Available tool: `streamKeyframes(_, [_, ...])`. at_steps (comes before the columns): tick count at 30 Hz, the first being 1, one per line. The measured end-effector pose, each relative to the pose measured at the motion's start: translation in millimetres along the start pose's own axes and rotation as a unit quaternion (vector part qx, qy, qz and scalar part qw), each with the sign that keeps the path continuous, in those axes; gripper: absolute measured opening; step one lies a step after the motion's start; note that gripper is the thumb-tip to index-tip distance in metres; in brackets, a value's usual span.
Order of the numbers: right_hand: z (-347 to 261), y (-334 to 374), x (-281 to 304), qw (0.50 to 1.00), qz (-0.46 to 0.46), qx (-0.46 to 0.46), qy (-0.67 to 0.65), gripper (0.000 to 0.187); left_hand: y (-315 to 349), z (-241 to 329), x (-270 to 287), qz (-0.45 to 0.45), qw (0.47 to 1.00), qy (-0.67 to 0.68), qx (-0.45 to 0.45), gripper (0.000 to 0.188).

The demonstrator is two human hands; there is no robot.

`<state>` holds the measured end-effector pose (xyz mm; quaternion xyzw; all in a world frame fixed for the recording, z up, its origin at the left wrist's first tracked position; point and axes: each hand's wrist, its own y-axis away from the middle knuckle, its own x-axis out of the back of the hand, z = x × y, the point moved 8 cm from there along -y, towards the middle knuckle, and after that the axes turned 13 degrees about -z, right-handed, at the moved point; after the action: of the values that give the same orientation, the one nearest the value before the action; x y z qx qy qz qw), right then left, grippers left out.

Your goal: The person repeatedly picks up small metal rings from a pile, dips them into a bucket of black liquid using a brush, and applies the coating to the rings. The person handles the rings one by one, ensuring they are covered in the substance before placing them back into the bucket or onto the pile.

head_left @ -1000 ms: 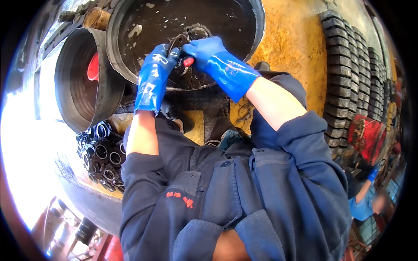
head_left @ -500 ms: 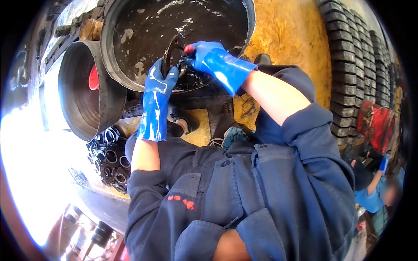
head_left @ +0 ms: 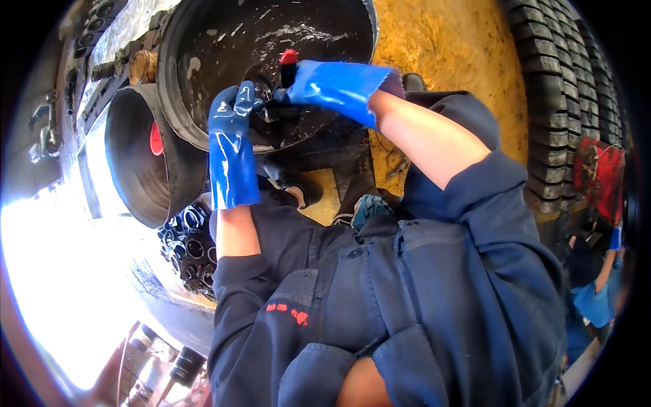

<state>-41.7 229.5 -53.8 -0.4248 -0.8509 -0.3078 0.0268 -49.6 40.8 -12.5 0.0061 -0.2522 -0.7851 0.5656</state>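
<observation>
Both my hands wear blue rubber gloves and work at the near side of a round dark tub [head_left: 169,112] of murky, foam-flecked liquid. My left hand [head_left: 234,108] is closed on a dark, wet ring-shaped metal part [head_left: 266,87], fingers at its left side. My right hand [head_left: 297,85] grips a tool with a red-and-black handle [head_left: 289,58], whose red end points up. The tool's working end is hidden at the ring, so I cannot tell its kind.
Left of the tub, a tipped open drum [head_left: 139,159] has a red object [head_left: 156,139] inside. Below it lies a pile of black ring parts [head_left: 193,247]. Stacked tires [head_left: 549,102] line the right, past yellow floor [head_left: 451,68]. Another person [head_left: 595,302] is at lower right.
The ring part has turned from nearly edge-on and sits lower between my hands. My right hand has moved slightly left, and the tool's red end has swung upward. The whole view has shifted a little.
</observation>
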Motion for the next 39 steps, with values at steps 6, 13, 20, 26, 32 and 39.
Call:
streamKeyframes(6, [-40.8,6.0,14.6,0.956,0.139,0.1,0.236,0.031,-25.9,20.5,18.0,-0.066,0.993,-0.022,0.097,0.054])
streamKeyframes(13, [-23.6,35.1,22.9,0.98,0.02,0.13,-0.148,0.047,-53.5,47.4,4.3,-0.214,0.933,-0.281,-0.075,0.044])
streamKeyframes(20, [-18.7,15.1,-29.1,0.979,0.054,0.104,0.167,0.028,-80.4,-7.2,6.7,-0.262,0.928,-0.265,-0.029,0.045])
streamKeyframes(26, [-7.4,4.8,-26.5,0.997,0.07,0.026,-0.032,0.033,-42.6,23.5,-27.7,-0.265,0.96,-0.023,0.088,0.044])
streamKeyframes(32, [3.9,-17.6,-36.6,0.998,0.052,0.02,-0.019,0.032,-4.2,23.7,-24.1,-0.182,0.978,-0.03,0.098,0.041])
streamKeyframes(39, [-0.6,-5.5,-38.3,0.999,-0.008,0.014,-0.048,0.039,70.3,8.3,-13.0,-0.066,0.984,-0.163,0.006,0.041])
